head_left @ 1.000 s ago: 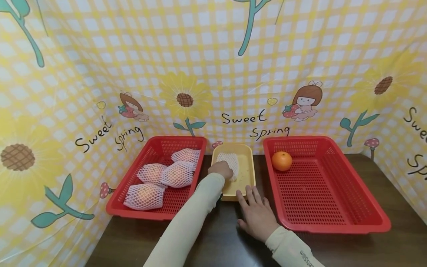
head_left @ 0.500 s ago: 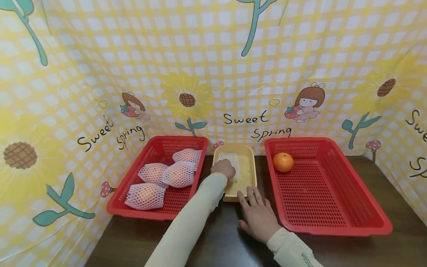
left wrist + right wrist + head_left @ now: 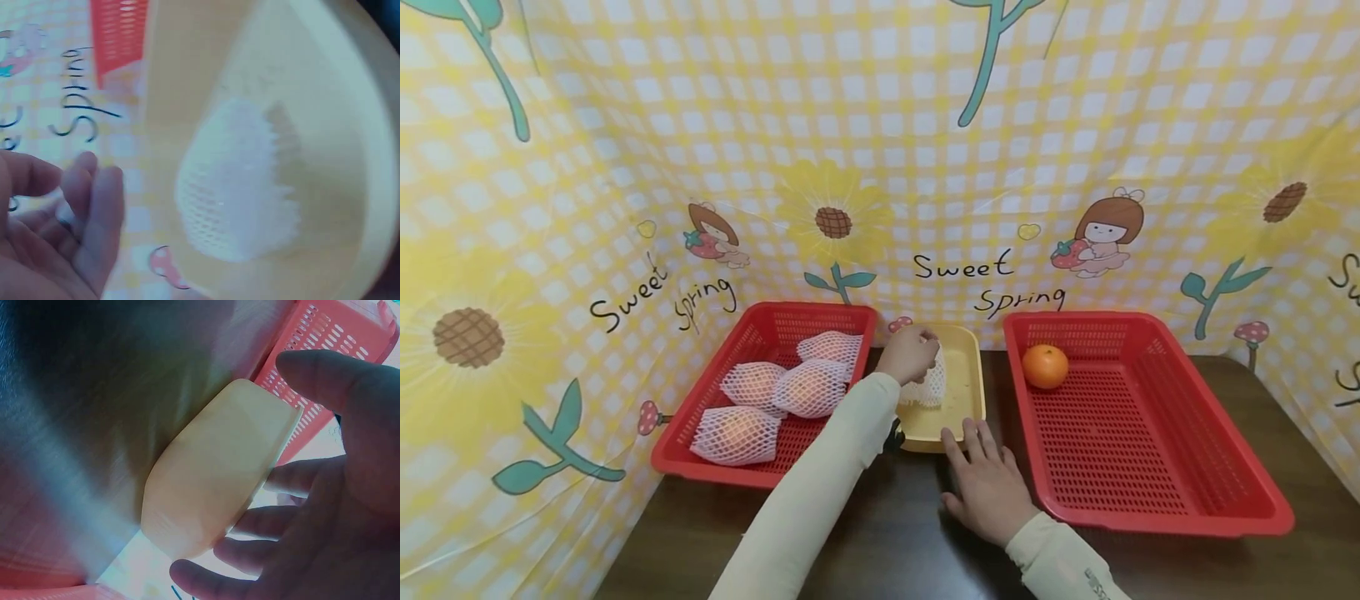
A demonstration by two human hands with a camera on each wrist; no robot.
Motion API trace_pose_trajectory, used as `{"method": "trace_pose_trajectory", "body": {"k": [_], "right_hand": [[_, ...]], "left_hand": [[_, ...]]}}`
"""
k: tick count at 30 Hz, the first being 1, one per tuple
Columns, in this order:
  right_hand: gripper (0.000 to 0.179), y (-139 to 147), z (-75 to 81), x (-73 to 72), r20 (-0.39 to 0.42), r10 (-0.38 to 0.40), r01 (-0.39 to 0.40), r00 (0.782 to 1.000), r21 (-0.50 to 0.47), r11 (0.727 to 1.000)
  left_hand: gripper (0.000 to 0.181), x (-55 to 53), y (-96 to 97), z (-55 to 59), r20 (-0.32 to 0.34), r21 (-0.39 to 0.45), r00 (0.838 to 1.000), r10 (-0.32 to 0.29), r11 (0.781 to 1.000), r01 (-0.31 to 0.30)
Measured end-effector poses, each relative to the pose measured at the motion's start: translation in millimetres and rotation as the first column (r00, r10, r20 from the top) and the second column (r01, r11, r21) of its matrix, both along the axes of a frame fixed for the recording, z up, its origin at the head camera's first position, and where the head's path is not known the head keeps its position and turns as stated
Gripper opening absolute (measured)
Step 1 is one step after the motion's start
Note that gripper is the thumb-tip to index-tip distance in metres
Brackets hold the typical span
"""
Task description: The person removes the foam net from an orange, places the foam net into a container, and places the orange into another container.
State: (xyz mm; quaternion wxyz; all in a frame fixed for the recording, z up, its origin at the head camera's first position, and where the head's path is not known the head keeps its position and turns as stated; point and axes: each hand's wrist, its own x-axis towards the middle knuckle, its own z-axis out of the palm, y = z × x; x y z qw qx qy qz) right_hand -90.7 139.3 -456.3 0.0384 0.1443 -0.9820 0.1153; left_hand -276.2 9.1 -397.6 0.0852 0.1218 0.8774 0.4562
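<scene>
A white foam fruit net (image 3: 931, 385) lies in a small yellow tray (image 3: 964, 371) between two red baskets. My left hand (image 3: 910, 354) hovers over the tray's left side, overlapping part of the net in the head view. In the left wrist view that hand (image 3: 69, 219) has loosely bent fingers with nothing between them, apart from the net (image 3: 231, 187). My right hand (image 3: 988, 487) rests its spread fingers at the tray's front right edge. The right wrist view shows its fingertips along the rim of the tray (image 3: 206, 469), thumb held away.
The left red basket (image 3: 662, 457) holds several round fruits in foam nets (image 3: 808, 388). A bare orange (image 3: 1045, 367) sits in the back left corner of the right red basket (image 3: 1232, 517). A checked cloth (image 3: 880, 150) hangs behind the dark table (image 3: 910, 525).
My left hand has risen off the foam net and shifted slightly up, its fingers loosening. The right hand stays at the tray edge. The head view has turned a little left.
</scene>
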Motion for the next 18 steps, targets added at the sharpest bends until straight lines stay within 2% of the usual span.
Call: {"method": "trace_pose_trajectory", "body": {"k": [2, 4, 9, 12, 14, 18], "right_hand": [[0.082, -0.4, -0.2, -0.1, 0.000, -0.001, 0.001, 1.000, 0.000, 1.000], [0.082, -0.8, -0.4, -0.1, 0.008, -0.002, 0.002, 1.000, 0.000, 1.000], [0.082, -1.5, -1.6, -1.2, 0.028, -0.011, 0.011, 1.000, 0.000, 1.000], [0.082, -2.1, -2.9, -2.2, 0.021, -0.012, 0.012, 1.000, 0.001, 1.000], [0.082, -2.7, -3.6, -2.1, 0.013, -0.012, 0.012, 1.000, 0.000, 1.000], [0.081, -4.0, -4.0, -0.9, -0.022, -0.007, 0.007, 1.000, -0.001, 1.000]], "left_hand": [[0.023, 4.2, -1.7, 9.8, 0.000, 0.105, 1.000, -0.030, 0.994, 0.030], [0.024, 6.7, -3.8, 18.9, -0.009, 0.193, 0.998, -0.068, 0.979, 0.069], [0.022, 9.3, -16.2, 45.4, -0.085, 0.303, 0.990, -0.110, 0.944, 0.131], [0.022, 9.2, -30.0, 64.0, -0.170, 0.308, 0.980, -0.102, 0.939, 0.151], [0.022, 7.4, -41.1, 74.0, -0.231, 0.274, 0.968, -0.101, 0.948, 0.164], [0.023, -2.1, -63.8, 87.0, -0.312, 0.090, 0.940, -0.137, 0.981, 0.173]]}}
